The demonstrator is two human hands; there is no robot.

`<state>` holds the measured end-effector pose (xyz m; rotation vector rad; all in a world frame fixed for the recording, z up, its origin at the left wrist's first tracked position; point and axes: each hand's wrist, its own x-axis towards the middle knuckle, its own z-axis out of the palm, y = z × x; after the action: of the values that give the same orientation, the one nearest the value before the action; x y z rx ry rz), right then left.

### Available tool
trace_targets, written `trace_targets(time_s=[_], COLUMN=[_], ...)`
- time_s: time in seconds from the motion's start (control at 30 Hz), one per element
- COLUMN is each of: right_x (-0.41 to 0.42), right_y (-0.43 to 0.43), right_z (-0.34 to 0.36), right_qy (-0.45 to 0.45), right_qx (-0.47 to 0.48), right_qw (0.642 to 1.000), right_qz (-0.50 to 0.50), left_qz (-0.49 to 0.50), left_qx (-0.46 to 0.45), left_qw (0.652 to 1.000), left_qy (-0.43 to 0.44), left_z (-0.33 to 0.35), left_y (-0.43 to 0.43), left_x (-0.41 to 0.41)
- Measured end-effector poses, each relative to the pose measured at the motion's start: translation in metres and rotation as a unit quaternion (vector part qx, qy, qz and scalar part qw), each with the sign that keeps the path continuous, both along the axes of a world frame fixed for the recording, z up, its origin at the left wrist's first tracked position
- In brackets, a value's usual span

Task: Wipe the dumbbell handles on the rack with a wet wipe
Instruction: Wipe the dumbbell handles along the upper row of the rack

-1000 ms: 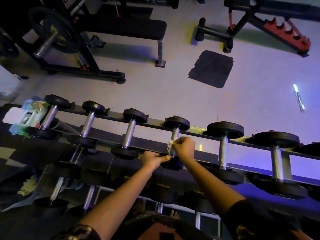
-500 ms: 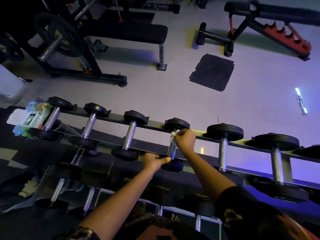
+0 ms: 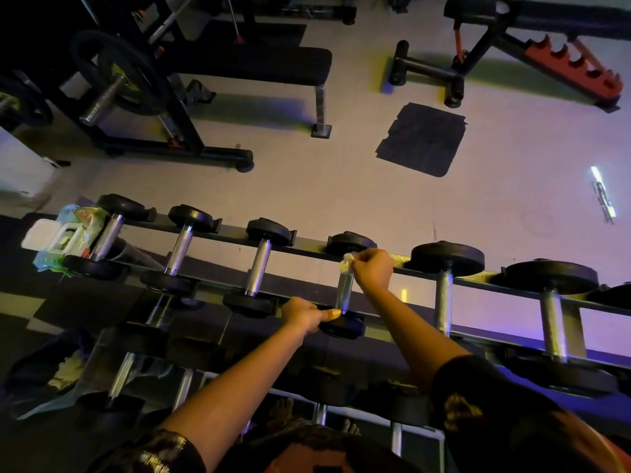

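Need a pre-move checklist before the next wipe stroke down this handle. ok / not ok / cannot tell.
1. Grip: right hand pinches wet wipe: ok.
2. Contact: wet wipe touches handle at its far end: ok.
3. Brace: left hand grips near head, thumb on it: ok.
4. Path: handle bare between the two hands: ok.
5. Wet wipe moist enough: cannot tell.

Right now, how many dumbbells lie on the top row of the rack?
6. From left: first, second, third, fourth at the right hand, fifth, sixth. Another may be cut off at right.
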<state>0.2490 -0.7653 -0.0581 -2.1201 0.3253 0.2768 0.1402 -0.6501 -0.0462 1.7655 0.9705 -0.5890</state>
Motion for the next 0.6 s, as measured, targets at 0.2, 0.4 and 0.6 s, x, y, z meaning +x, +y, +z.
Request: trace_targets(time_s=[0.2,0.4,0.6], right_x=[-0.026,-0.061,0.002], right_y=[-0.009,-0.013,0.004], right_z=[-0.011,-0.020,0.001], right_qy=[0.040,0.055,0.003], right_qx=[-0.023,-0.012,0.015], right_qw=[0.997,0.997,1.000], right_qz=[0.062,0.059,-0.015], left_qz=[-0.002,-0.006,0.005], left_qx=[0.012,0.002,-0.003], left_qw=[1.000,1.000,1.000], left_qy=[-0.002,0.010,0.005], left_z=[-0.001,0.000,0.000], left_y=[-0.001,0.001,0.000], left_x=[-0.001,0.003,0.000])
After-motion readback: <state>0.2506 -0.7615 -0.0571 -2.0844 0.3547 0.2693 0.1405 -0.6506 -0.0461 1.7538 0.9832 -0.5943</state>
